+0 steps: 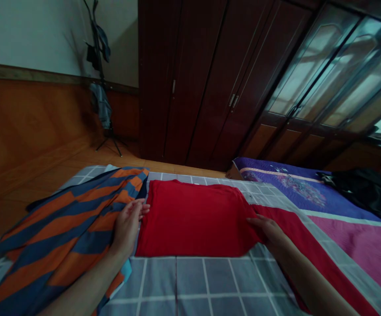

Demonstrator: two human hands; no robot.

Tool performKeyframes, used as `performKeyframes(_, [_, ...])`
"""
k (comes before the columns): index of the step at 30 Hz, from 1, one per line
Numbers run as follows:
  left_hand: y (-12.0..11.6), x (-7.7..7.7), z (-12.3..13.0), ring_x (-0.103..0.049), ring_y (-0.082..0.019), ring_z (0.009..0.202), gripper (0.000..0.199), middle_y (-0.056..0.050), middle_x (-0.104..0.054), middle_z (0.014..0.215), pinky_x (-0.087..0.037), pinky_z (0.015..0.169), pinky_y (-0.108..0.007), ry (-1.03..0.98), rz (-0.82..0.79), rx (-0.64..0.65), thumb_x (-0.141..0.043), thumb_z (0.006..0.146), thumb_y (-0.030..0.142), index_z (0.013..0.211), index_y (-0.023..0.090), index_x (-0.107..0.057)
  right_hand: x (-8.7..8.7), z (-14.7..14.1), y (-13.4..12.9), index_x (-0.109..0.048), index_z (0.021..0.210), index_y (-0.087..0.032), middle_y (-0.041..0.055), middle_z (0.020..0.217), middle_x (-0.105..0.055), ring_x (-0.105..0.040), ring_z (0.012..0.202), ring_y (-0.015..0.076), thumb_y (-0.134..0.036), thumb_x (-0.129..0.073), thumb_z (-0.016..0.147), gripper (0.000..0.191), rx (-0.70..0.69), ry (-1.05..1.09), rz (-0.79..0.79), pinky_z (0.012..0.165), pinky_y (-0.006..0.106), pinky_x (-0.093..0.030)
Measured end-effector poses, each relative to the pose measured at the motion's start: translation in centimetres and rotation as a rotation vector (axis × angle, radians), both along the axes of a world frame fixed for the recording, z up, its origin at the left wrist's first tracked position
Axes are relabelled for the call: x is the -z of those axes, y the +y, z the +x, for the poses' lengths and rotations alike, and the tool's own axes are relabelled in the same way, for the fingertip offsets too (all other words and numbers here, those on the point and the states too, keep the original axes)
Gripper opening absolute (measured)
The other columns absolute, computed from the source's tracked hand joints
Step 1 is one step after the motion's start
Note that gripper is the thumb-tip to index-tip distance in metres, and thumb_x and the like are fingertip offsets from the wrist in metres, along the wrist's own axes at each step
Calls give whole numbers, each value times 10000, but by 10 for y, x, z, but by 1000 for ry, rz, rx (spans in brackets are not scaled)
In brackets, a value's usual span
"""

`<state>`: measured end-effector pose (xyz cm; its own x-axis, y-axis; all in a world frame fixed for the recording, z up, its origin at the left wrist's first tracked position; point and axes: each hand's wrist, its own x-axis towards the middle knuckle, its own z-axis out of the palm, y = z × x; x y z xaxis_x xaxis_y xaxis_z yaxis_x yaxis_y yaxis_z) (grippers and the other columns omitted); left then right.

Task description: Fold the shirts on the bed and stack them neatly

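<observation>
A red piece of clothing [193, 219], folded into a flat rectangle, lies on the grey checked bedspread [190, 281]. My left hand [129, 221] is at its left edge, fingers loosely stretched with the tips touching the cloth. At the right edge, my right hand [269, 230] pinches the red fabric, lifting that side slightly. Under and past my right forearm runs a long red strip of cloth [312, 245]; whether it joins the folded piece I cannot tell. Beside my left arm lies a crumpled orange and blue striped garment [78, 219].
A second bed with a purple and pink cover [285, 188] adjoins on the right, with a black garment [364, 193] on it. Beyond the bed stands a dark wooden wardrobe [203, 87]. A coat stand [99, 74] with hanging items is in the far left corner.
</observation>
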<state>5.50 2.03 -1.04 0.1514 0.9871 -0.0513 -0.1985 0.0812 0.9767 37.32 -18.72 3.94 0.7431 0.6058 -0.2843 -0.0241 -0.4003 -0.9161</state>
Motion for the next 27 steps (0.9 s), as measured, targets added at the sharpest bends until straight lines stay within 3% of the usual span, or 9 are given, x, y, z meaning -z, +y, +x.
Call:
performKeyframes(3, [0, -2, 0, -629, -132, 679, 492, -74, -694, 845, -452, 553, -206, -19, -30, 12, -604, 745, 533, 1009, 118, -604, -20, -15, 29, -606, 811, -171, 96, 721, -693, -685, 688, 253, -290, -614, 616, 229, -103, -67, 58, 649, 337, -555])
performKeyframes(7, [-2, -3, 0, -616, -115, 597, 505, -64, -689, 843, -410, 473, -183, -44, -58, 93, -594, 750, 537, 1046, 129, -573, -45, -55, 87, -588, 817, -157, 78, 716, -674, -657, 639, 221, -292, -517, 689, 199, -309, -383, -36, 572, 295, -512])
performKeyframes(10, [-4, -5, 0, -632, -122, 612, 496, -73, -685, 855, -434, 496, -193, -55, -105, 152, -592, 750, 512, 1060, 127, -551, -44, -105, 129, -602, 861, -148, 74, 783, -683, -646, 687, 207, -197, -482, 706, 202, -427, -526, -93, 573, 263, -476])
performKeyframes(13, [-4, -8, 0, -651, -144, 645, 500, -84, -679, 857, -462, 537, -222, -41, -173, 193, -603, 730, 508, 1049, 128, -541, -28, -166, 152, -623, 893, -150, 93, 853, -690, -646, 809, 240, -132, -508, 684, 240, -566, -694, -161, 657, 285, -454])
performKeyframes(16, [-1, -7, -1, -658, -174, 704, 516, -86, -673, 861, -465, 565, -245, 20, -162, 187, -619, 700, 537, 1012, 129, -562, -11, -212, 155, -617, 982, -147, 120, 886, -696, -651, 830, 278, -149, -552, 692, 297, -725, -807, -226, 667, 312, -440])
performKeyframes(18, [1, -5, -1, -657, -197, 765, 538, -87, -674, 874, -466, 589, -258, 68, -125, 167, -651, 671, 530, 1019, 128, -572, -3, -227, 151, -578, 1077, -145, 131, 930, -693, -657, 824, 277, -162, -528, 733, 349, -807, -915, -259, 647, 309, -434])
performKeyframes(21, [2, 0, -1, -655, -219, 806, 565, -70, -675, 847, -478, 641, -288, 79, -101, 167, -695, 650, 478, 1072, 128, -555, -1, -229, 144, -541, 1120, -155, 121, 968, -683, -660, 819, 254, -154, -479, 766, 360, -864, -1060, -288, 623, 289, -420])
performKeyframes(27, [2, -1, 0, -620, -167, 673, 572, 3, -636, 702, -443, 636, -269, 37, -75, 181, -702, 634, 455, 1067, 122, -534, -5, -226, 129, -549, 1127, -163, 101, 962, -646, -640, 766, 226, -129, -519, 701, 429, -928, -1170, -299, 580, 260, -403])
